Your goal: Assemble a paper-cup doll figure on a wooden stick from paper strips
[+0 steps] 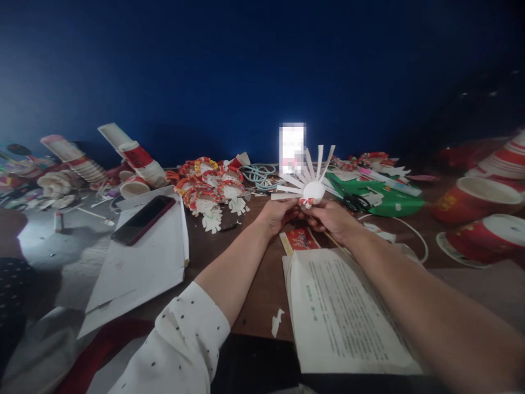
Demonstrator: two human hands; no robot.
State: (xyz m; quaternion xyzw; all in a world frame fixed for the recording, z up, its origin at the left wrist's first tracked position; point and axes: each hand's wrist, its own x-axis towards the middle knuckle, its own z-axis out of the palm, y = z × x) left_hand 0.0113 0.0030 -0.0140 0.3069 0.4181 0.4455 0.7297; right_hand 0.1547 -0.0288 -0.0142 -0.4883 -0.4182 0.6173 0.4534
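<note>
Between both hands is a paper cup cut into strips (313,191), its white round base facing me and long white strips fanning out upward and to the left. Red-and-white rolled bits show along its lower edge. My left hand (280,214) pinches it from the lower left, fingers closed. On the lower right, my right hand (328,219) is closed on it too; some of its fingers are hidden behind the thumb and palm. Just below the hands lies a red printed card (301,239) on the brown table.
An open book (340,312) lies nearest me. To the left are a phone (143,220) on white sheets, cut-cup crafts (211,183) and stacked paper cups (141,164). Rightward are black scissors (357,202), a green sheet (394,201) and red cups (479,200). A bright blurred screen (292,145) stands behind.
</note>
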